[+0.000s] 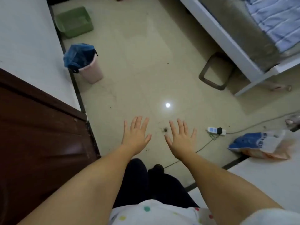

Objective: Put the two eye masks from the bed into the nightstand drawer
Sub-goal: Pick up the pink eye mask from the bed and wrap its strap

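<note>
Far left: a dark brown wooden door point(37, 143) stands against a white wall. Beyond it on the tiled floor point(146, 62), a green basin point(74, 21) and a pink bin point(90, 70) lined with a blue bag. Centre: left hand point(135, 135) and right hand point(180, 138) held out side by side above the floor, palms down, fingers spread, both empty and apart. Right: a power strip point(216, 130) with cord, a blue and white plastic bag point(259, 143), and a bed point(243, 30) with striped bedding at top right. Eye masks and nightstand drawer cannot be made out
</note>
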`<state>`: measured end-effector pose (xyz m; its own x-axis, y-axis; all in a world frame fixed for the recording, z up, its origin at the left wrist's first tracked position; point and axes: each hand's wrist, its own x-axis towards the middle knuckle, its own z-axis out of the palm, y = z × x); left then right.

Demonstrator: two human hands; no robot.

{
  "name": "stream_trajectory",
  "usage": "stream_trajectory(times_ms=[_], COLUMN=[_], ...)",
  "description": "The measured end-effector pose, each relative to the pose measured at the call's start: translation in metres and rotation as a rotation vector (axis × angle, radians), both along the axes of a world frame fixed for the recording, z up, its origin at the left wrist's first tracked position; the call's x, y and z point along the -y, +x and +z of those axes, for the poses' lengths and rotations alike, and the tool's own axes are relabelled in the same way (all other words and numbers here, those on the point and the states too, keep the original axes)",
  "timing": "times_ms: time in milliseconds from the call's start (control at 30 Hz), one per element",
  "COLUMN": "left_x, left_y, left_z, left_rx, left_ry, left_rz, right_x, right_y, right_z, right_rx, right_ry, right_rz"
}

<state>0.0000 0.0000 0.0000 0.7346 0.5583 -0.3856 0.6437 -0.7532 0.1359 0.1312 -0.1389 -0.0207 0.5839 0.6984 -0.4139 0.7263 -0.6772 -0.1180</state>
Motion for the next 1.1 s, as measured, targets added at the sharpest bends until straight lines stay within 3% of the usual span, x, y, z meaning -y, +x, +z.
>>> stream_trajectory(times_ms=[233, 567, 867, 1100], left_x=[-0.072, -0.281, -0.437, -0.559], left_y=[0.068, 0.229, 0.403, 0.574], left_z=[0.0, 0.019, 0.032, 0.03], left_rx=[0.07, 0.12, 0.172, 0.178], left_ry=[0.011, 0.047, 0.101, 0.135], left_rz=[0.066, -0.026, -0.123, -0.125], right_x=[-0.073, -0.279, -0.417, -0.538], right_y=[0.078, 0.251, 0.415, 0.585], right_z=[0.003, 0.034, 0.055, 0.054], right_rx=[0.027, 0.106, 0.131, 0.146], right_ry=[0.027, 0.098, 0.137, 0.158], right_rz=[0.006, -0.108, -0.177, -0.097])
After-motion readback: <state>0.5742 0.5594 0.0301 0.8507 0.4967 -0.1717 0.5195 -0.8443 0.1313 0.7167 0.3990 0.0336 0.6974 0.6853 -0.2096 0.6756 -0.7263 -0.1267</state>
